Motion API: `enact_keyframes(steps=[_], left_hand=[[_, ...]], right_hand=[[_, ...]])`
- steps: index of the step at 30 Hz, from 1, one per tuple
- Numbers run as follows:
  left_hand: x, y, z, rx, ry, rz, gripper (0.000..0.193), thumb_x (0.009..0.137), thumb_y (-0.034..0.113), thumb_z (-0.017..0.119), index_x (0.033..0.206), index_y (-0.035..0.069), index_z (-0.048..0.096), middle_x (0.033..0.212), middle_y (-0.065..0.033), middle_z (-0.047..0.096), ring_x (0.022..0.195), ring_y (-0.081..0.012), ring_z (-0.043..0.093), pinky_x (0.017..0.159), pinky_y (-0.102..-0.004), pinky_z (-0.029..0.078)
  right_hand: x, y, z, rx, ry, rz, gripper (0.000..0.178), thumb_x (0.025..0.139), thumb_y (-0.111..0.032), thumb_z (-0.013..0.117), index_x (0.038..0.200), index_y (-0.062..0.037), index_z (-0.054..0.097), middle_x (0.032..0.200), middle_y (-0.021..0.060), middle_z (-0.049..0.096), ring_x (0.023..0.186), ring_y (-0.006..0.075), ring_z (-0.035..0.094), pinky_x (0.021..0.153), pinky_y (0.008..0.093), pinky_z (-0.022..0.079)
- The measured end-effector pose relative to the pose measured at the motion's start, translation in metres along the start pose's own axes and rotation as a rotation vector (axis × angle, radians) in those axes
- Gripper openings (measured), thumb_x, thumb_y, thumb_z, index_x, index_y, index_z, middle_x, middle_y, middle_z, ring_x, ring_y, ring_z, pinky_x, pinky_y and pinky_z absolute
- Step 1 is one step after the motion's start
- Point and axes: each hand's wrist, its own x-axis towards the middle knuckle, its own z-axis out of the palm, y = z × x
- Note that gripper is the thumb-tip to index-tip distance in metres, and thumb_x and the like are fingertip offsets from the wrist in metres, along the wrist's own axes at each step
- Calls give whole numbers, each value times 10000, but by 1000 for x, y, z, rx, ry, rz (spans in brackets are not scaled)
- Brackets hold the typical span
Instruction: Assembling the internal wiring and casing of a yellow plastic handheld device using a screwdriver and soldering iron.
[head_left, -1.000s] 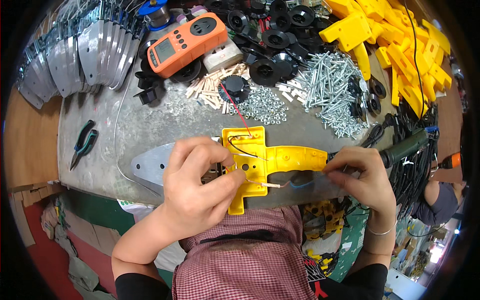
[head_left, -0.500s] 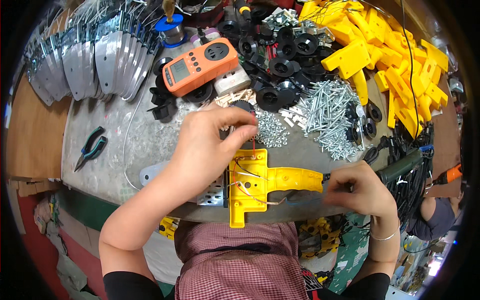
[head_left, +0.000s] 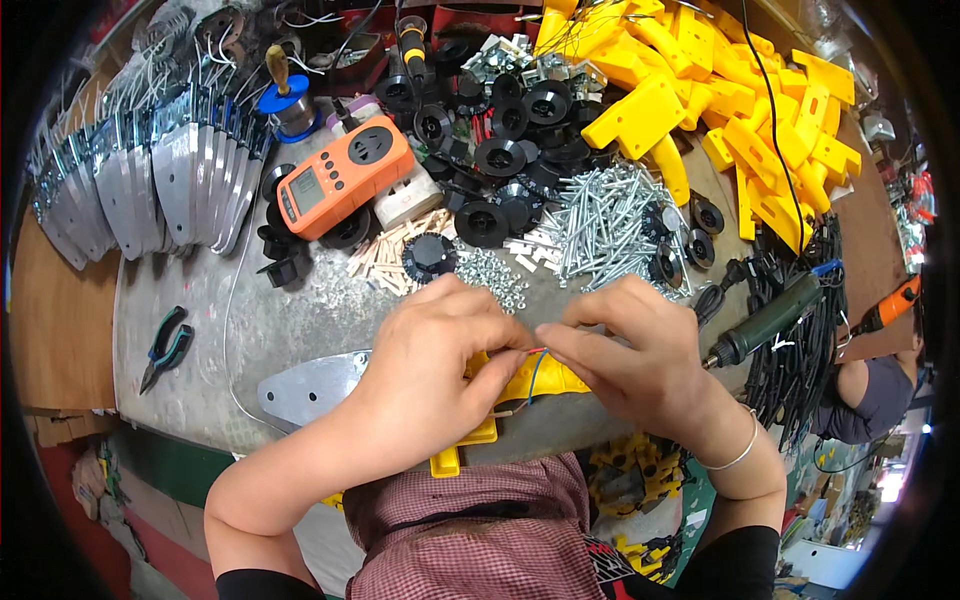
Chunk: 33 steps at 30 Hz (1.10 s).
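Left hand point(head_left: 430, 365) and right hand point(head_left: 635, 350) pinch thin wires point(head_left: 530, 365) between fingertips; yellow housing point(head_left: 535, 385) lies just beneath.

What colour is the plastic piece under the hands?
Yellow: the plastic piece shows best in the head view.

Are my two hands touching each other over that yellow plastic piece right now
Touching. The head view shows the left hand and right hand meeting fingertip to fingertip on the thin wires above the yellow plastic piece.

yellow plastic housing point(head_left: 545, 380) flat at bench edge, thin red and blue wires point(head_left: 535, 365) above it
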Motion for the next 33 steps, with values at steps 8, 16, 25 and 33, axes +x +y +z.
enact_keyframes(steps=[8,16,25,33], left_hand=[[-1,12,5,-297,1,-242,60,778,23,711,835,24,695,825,-93,686,847,-253,624,773,-357,490],[-5,3,16,-35,118,49,88,737,4,726,814,35,697,769,-68,672,778,-234,589,709,-339,473],[-12,2,11,-115,90,-29,78,747,9,722,820,33,706,770,-64,679,778,-223,576,719,-338,465],[-12,-1,12,-88,86,24,94,727,8,727,811,39,696,772,-54,673,788,-231,580,718,-345,466]], right_hand=[[1,-2,10,132,13,66,138,735,-102,722,790,-96,596,789,26,544,682,196,569,529,310,465],[-9,-9,20,687,-98,475,163,855,-57,636,736,-17,533,688,103,533,536,271,516,525,344,445],[-19,-21,-22,549,-366,392,226,826,-225,750,856,-47,614,694,87,533,582,275,561,539,345,470],[-14,-17,15,411,-91,334,144,848,-151,695,833,-59,585,740,60,559,550,201,548,502,313,450]])
